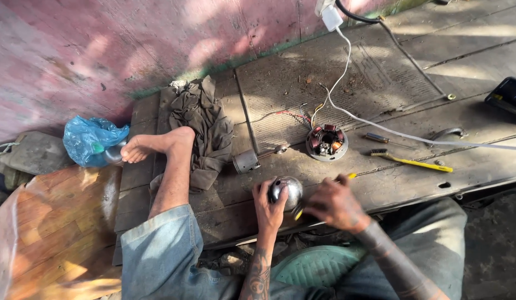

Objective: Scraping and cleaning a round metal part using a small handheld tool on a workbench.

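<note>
A rounded, shiny metal cup-shaped housing (286,190) is held at the near edge of the worn grey wooden plank counter (391,83), cupped from its near-left side by the left hand (269,206), whose fingers are wrapped against the polished shell. The right hand (334,204) is closed around a slim yellow-handled tool (349,176), its working end hidden at the housing.

The housing is judged to be rigid, fairly heavy for its bulk and slippery on its smooth curved skin; the surest hold is thought to be at the rim or with the palm cupped under the dome, as it is taken here.

Beyond the housing, a round stator plate with copper coils and coloured wires (326,142) is seen, and to the housing's left a short grey metal cylinder (246,161). A yellow-handled wire brush (408,160) lies to the right of the stator plate, crossed nearby by a white cable (347,105). A crumpled grey-brown rag (205,125) and a bare foot (155,144) rest further left, with a blue plastic bag (91,140) beyond them.
</note>
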